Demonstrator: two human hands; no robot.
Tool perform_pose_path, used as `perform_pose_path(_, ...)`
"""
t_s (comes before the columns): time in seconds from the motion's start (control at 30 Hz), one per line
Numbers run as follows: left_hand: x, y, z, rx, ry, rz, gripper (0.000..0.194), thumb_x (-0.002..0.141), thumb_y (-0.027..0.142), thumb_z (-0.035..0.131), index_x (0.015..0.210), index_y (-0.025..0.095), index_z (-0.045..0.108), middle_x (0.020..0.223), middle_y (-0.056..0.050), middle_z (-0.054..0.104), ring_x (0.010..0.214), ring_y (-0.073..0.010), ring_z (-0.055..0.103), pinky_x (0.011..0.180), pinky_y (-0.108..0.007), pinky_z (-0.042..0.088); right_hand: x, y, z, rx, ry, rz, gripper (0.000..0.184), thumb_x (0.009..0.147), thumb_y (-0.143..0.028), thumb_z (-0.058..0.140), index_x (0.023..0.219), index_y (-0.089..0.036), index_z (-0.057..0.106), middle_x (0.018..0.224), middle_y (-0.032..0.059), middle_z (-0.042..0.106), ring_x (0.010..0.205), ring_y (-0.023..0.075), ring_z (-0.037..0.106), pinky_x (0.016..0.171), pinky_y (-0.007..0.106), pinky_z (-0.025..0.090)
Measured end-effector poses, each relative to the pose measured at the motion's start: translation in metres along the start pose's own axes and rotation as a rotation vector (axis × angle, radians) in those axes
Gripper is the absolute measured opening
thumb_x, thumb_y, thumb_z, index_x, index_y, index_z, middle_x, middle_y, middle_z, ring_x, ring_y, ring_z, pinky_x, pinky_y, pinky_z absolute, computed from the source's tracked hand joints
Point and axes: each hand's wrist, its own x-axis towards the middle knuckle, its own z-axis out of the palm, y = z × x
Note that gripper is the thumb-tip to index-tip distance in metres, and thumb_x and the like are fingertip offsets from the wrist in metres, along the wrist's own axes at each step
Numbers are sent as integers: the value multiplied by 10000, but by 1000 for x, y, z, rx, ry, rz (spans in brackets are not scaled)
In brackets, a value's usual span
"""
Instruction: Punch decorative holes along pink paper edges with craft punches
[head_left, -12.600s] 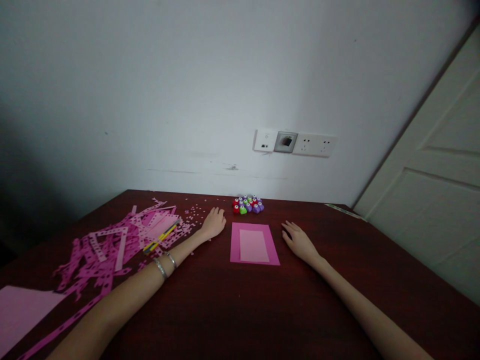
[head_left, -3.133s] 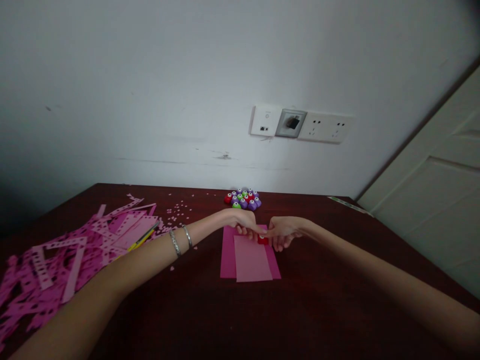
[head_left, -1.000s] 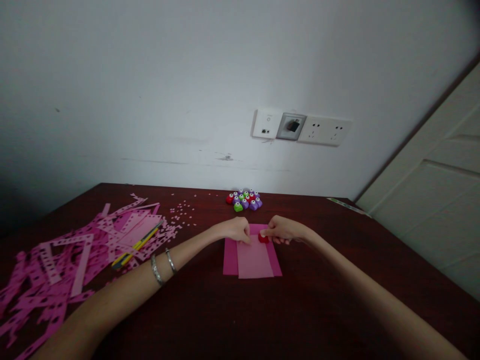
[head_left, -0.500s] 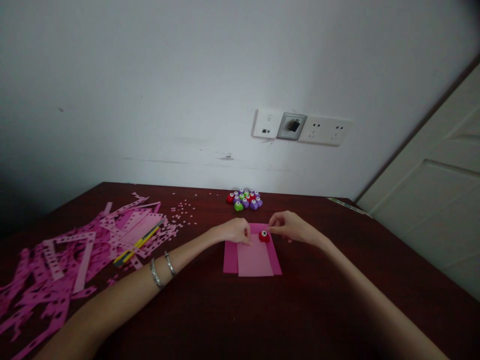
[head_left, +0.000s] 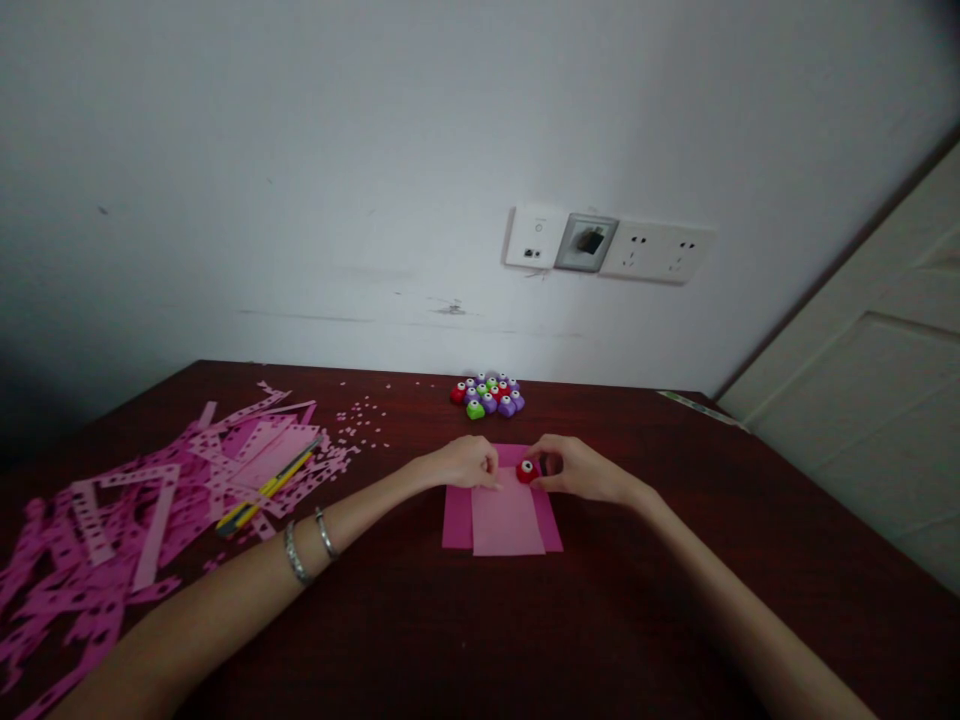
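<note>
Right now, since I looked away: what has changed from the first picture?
The right hand grips a red craft punch, taken from the cluster, on the pink paper. The left hand presses the light pink sheet, which has slid toward the person. The other punches and pink offcuts stayed put.

The left hand point(head_left: 469, 462) presses on the top edge of a light pink sheet point(head_left: 508, 518) lying over a darker pink sheet point(head_left: 457, 525). The right hand point(head_left: 581, 472) grasps a red craft punch point(head_left: 527, 471) just beside it. More craft punches point(head_left: 487, 397) sit clustered beyond, on the dark wood tabletop point(head_left: 390, 640), with punched pink paper scraps point(head_left: 150, 510) off to the left — a yellow-and-black pencil point(head_left: 266, 495) among them.
</note>
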Motion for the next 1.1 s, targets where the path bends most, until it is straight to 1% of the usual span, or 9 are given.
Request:
perform_pose_path(0.2,0,1,-1,-6,-6,-4,188,711,337,631,664,156,612,591,24,564,526,-74,455,505,-209,288,2,4,3,6,-1,-7,223,712,-241,637,908,-135,633,782,23,561,623,107,496,539,215,391)
perform_pose_path(0.33,-1,3,-2,-1,-13,-15,191,709,343,633,669,157,614,593,25,560,527,-72,452,503,-208,282,2,5,3,9,1,-11,219,725,-253,629,912,-139,635,780,23,569,634,112,503,548,218,392)
perform_pose_path(0.5,-2,3,-3,-6,-11,-20,186,703,340,638,667,159,614,601,23,570,540,-79,462,515,-210,293,2,5,2,12,1,22,220,729,-252,631,917,-140,633,777,26,575,632,113,502,555,219,395)
perform_pose_path(0.73,-2,5,-3,2,-16,-29,186,700,331,645,648,154,616,582,25,562,525,-81,457,509,-216,282,2,6,0,15,3,-7,196,736,-251,623,899,-143,633,774,23,573,623,111,506,540,214,393)
perform_pose_path(1.1,-1,3,-1,-16,14,-16,187,689,324,650,633,149,614,562,32,550,500,-75,451,491,-206,280,2,7,-1,20,-8,-15,201,728,-254,630,897,-146,631,792,30,588,631,113,511,546,214,397)
